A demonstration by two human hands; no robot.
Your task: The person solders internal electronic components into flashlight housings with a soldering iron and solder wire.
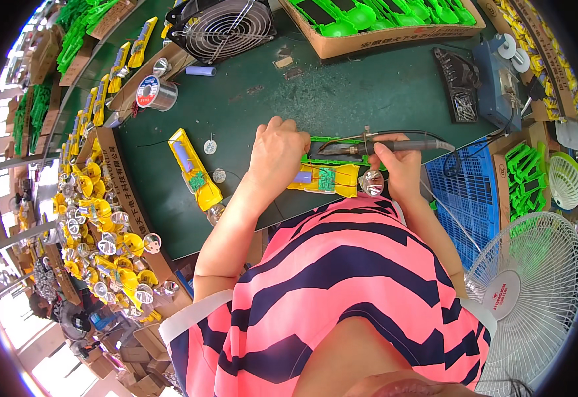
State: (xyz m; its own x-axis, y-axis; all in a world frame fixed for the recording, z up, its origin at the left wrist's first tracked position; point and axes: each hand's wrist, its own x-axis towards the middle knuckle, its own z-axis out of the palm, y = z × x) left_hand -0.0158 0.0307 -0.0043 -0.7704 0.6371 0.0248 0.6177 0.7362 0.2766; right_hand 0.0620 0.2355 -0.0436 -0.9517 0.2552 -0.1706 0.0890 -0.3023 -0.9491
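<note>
My right hand (398, 165) grips a soldering iron (411, 145) with a dark handle; its front end points left, over a green plastic flashlight housing (335, 159). My left hand (277, 151) is closed at the left end of this housing; what its fingers hold is hidden. Nearer to me lies a yellow flashlight housing (343, 180) with a purple battery cell (303, 176) and a green circuit board (327, 178). A shiny reflector (372, 182) sits at its right end. Left of my left arm lies another yellow housing (195, 169), with cell, board and wires.
A solder spool (157, 93), a loose purple cell (200, 71) and a black metal-grilled fan (223, 30) stand at the back left. Boxes of green housings (381, 32) and yellow parts (120, 264) flank the bench. At right are a blue soldering station (499, 86) and a white fan (524, 298).
</note>
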